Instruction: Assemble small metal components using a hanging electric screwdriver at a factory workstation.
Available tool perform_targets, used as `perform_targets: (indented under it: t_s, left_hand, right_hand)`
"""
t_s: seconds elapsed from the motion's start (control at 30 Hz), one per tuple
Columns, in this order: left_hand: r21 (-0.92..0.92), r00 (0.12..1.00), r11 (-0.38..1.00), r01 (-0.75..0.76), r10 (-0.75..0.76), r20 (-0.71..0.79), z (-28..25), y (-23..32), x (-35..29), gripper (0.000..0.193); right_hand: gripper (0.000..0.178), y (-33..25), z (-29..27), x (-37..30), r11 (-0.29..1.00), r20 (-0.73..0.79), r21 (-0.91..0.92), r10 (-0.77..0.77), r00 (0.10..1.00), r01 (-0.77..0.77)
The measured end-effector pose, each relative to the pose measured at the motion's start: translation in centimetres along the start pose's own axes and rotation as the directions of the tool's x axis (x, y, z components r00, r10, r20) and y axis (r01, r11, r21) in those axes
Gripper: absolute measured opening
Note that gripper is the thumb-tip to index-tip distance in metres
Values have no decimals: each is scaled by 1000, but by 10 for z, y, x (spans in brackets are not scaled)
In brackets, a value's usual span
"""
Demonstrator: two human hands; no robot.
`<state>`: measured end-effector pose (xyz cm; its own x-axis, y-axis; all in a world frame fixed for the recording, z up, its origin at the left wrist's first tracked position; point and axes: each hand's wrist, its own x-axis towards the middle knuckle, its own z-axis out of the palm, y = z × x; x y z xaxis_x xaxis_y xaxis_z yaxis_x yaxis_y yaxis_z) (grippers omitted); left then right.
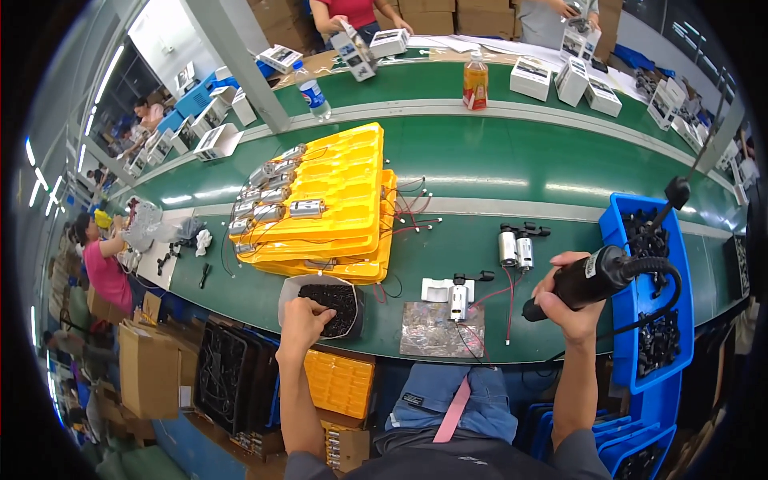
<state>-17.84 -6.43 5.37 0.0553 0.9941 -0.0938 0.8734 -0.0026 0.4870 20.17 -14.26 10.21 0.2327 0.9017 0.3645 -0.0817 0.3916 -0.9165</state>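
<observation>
My left hand (301, 326) dips its fingertips, pinched together, into a box (286, 294) of small dark screws (339, 298); whatever lies between the fingers is too small to make out. In my right hand (573, 317) is a black electric screwdriver (582, 282), its bit end toward the left and a coiled cable at its other end. Between the hands, a silver motor (458, 302) with a black part on top stands at a white fixture (434, 289), by a clear-wrapped pad (428, 340). Two similar motors (516, 249) with red wires stand further right.
Stacked yellow trays (352, 192) hold several wired motors at centre left. Blue bins (612, 232) of black parts flank my right arm. Beyond the green belt are bottles (475, 84), white boxes (530, 78) and co-workers. Cardboard boxes (150, 368) stand below left.
</observation>
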Motion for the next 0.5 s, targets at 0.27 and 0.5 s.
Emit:
perform_targets:
  t_s: [0.27,0.5]
  left_hand:
    - [-85,887,946,-314,260,-381,10,28,-10,13]
    - [-564,834,624,-540,485,-262,93,106,-39,14]
  right_hand:
    - [51,7,21,0,998,150,64,2,989,-12]
    - [51,19,55,-14,981,225,192,-46,973,2]
